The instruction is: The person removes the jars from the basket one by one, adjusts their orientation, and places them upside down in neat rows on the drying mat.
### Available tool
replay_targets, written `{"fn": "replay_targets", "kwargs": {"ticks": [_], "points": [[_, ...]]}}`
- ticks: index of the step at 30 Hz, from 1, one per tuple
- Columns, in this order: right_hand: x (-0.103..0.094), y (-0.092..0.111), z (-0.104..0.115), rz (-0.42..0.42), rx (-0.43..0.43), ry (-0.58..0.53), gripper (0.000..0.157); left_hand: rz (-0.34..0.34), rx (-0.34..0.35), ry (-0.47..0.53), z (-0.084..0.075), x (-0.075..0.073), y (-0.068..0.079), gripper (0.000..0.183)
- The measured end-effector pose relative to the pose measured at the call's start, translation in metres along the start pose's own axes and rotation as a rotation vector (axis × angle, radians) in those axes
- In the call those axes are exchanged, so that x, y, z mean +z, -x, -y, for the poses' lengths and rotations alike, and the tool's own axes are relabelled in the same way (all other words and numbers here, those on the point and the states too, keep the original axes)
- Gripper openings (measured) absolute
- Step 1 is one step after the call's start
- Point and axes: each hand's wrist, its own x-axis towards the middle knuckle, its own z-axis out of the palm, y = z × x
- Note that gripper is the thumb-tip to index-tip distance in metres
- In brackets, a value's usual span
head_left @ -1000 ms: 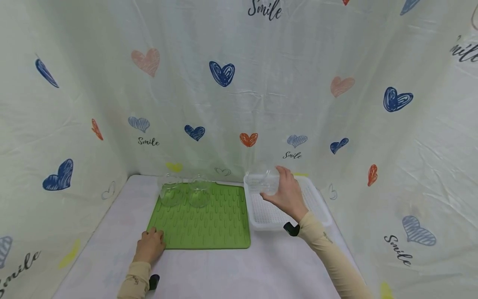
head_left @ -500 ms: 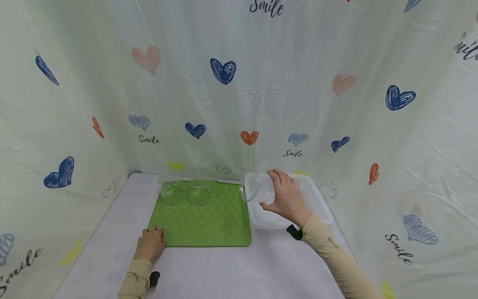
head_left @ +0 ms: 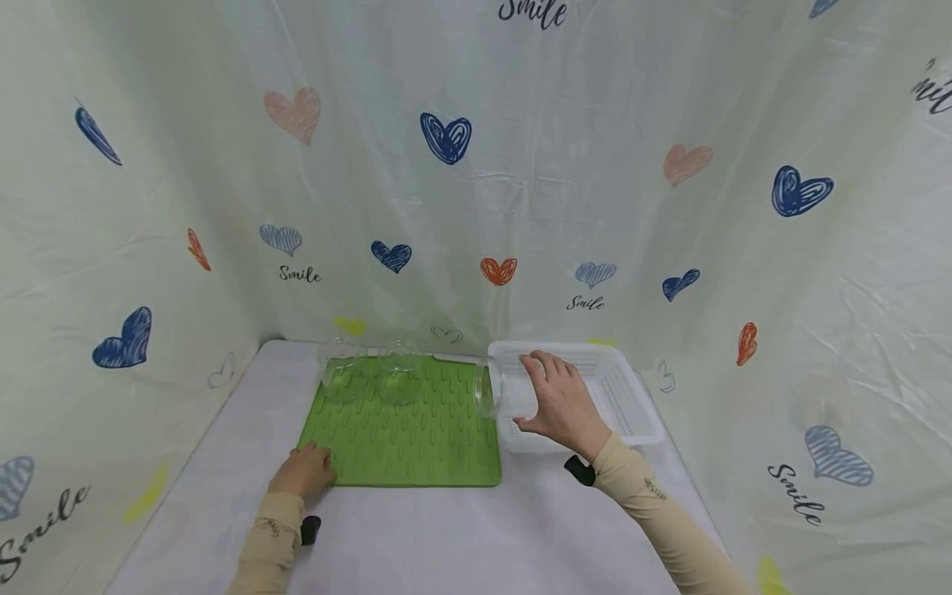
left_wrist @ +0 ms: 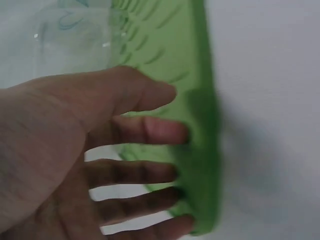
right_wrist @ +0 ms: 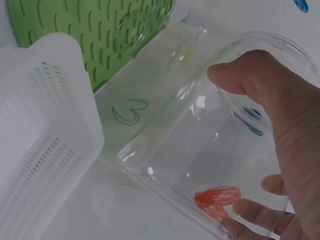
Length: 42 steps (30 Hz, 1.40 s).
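My right hand [head_left: 561, 406] grips a clear jar [head_left: 491, 390] between thumb and fingers. The jar lies tilted on its side in the air, its ringed end pointing left, past the basket's left edge and overlapping the mat's right edge. In the right wrist view the thumb presses the jar's wall [right_wrist: 185, 160]. My left hand [head_left: 301, 471] is at the near left corner of the green mat [head_left: 416, 454]. The left wrist view shows its fingers [left_wrist: 135, 172] extended over the mat's edge, holding nothing. Two clear glass vessels [head_left: 345, 384] stand side by side at the mat's far left.
A white perforated basket [head_left: 632, 405] stands right of the mat, behind and under my right hand. White cloth covers the table [head_left: 416, 545]. A pale curtain [head_left: 461, 198] printed with hearts closes off the back and both sides.
The jar, held over the basket earlier, has turned sideways with its ringed end to the left, and has come slightly lower. My left hand has stayed at the mat's corner.
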Motion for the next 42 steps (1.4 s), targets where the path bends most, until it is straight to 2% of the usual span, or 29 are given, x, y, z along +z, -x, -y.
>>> {"fn": "replay_targets", "kwargs": {"ticks": [4,7,10,16,18,21,25,27,29,35,42], "points": [[-0.002,-0.002,0.003,0.002,-0.016,0.013,0.102,0.1,0.032,0.027,-0.016,-0.025,-0.006,0.009],[-0.003,-0.003,0.005,0.008,-0.025,0.021,0.101,0.106,0.077,0.014,-0.037,-0.049,-0.01,0.02],[-0.003,-0.004,0.007,0.018,-0.026,0.035,0.1,0.047,0.147,-0.023,-0.066,-0.075,-0.013,0.03],[-0.003,-0.008,0.01,0.02,-0.027,0.042,0.101,-0.114,0.282,-0.098,-0.134,-0.123,-0.011,0.039],[-0.003,-0.009,0.01,0.017,-0.027,0.039,0.101,-0.165,0.334,-0.125,-0.158,-0.136,-0.009,0.041],[-0.003,-0.01,0.011,0.02,-0.026,0.04,0.1,-0.243,0.426,-0.183,-0.192,-0.146,-0.005,0.051],[-0.003,-0.012,0.011,0.016,-0.034,0.057,0.1,-0.303,0.567,-0.293,-0.229,-0.143,-0.009,0.079],[-0.003,-0.012,0.012,0.012,-0.044,0.067,0.1,-0.302,0.624,-0.339,-0.241,-0.136,-0.014,0.091],[-0.003,-0.012,0.013,0.012,-0.051,0.075,0.1,-0.273,0.651,-0.366,-0.25,-0.127,-0.019,0.1],[-0.005,-0.013,0.017,0.002,-0.066,0.066,0.102,-0.211,0.652,-0.445,-0.261,-0.102,-0.029,0.11],[-0.009,-0.012,0.025,-0.001,-0.079,0.058,0.101,-0.173,0.631,-0.483,-0.262,-0.086,-0.031,0.107]]}}
